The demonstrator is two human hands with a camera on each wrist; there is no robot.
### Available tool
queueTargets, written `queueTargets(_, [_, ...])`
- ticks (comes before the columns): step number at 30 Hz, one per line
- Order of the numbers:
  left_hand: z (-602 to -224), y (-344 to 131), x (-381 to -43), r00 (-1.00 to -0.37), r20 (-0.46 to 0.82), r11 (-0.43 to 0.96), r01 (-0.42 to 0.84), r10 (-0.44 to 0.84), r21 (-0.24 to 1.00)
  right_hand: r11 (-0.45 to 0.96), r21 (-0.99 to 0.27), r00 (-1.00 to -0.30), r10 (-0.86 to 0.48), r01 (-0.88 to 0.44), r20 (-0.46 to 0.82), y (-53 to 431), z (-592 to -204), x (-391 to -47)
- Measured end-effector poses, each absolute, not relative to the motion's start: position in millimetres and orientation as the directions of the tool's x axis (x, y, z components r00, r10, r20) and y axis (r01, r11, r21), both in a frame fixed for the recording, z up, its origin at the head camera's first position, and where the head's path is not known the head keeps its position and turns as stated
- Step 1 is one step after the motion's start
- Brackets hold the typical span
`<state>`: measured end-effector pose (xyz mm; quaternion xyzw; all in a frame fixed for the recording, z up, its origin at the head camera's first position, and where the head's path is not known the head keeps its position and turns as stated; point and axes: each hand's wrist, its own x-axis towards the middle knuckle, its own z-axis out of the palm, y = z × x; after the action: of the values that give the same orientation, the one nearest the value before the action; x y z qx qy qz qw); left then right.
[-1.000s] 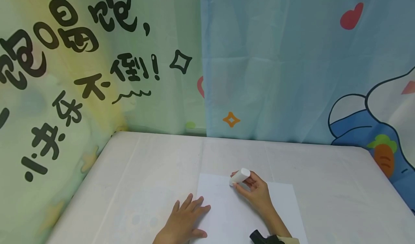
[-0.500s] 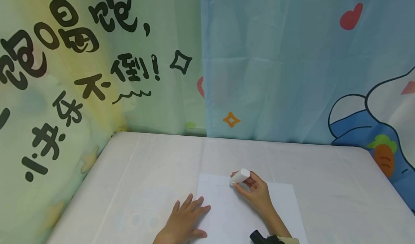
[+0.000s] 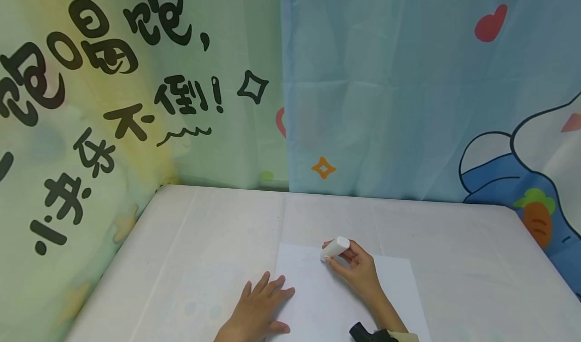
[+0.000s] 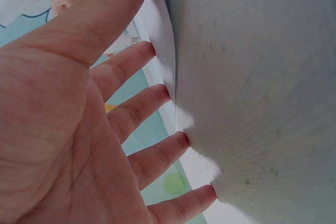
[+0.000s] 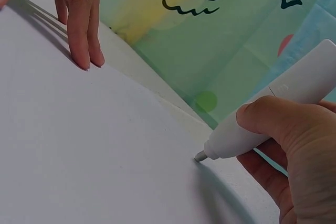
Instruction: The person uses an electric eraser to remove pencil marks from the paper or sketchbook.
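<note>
My right hand (image 3: 360, 271) grips a thick white electric eraser (image 3: 336, 247), thumb on one side and fingers on the other. Its body slants up to the right, and in the right wrist view its small grey tip (image 5: 200, 156) meets the sheet of white paper (image 5: 105, 145) near the far edge. Spread wide, my left hand (image 3: 257, 306) lies at the paper's left side. In the left wrist view its fingertips (image 4: 181, 139) press down along the paper's edge and on the cloth beside it.
A white-covered table (image 3: 218, 231) lies under the paper. Behind it hang a green curtain (image 3: 236, 145) with black lettering and a blue curtain (image 3: 399, 105) with cartoon prints. A black strap mount (image 3: 372, 334) sits on my right wrist.
</note>
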<state>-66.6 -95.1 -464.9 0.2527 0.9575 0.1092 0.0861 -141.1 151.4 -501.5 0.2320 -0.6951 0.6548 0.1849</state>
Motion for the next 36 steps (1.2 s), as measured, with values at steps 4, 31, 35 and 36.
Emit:
queueTargets(4, [-465.7, -95.9, -66.5, -0.857, -0.102, 0.845, 0.466, 0.505, 0.262, 0.033, -0.825, -0.825, -0.083, -0.564, 0.560, 151.7, -501.6, -141.1])
queueTargets(31, [-466.4, -95.4, -67.5, -0.860, -0.123, 0.854, 0.457, 0.496, 0.249, 0.053, -0.822, -0.823, -0.076, -0.567, 0.562, 152.0, -502.4, -142.8])
queueTargets(35, [-466.0, -95.2, -68.1, -0.859, -0.128, 0.855, 0.457, 0.496, 0.245, 0.063, -0.829, -0.831, -0.068, -0.555, 0.552, 151.7, -503.5, -143.5])
queueTargets(36, [-465.9, -95.3, -68.1, -0.858, -0.127, 0.854, 0.458, 0.497, 0.246, 0.065, -0.830, -0.832, -0.066, -0.554, 0.550, 151.7, -503.6, -143.4])
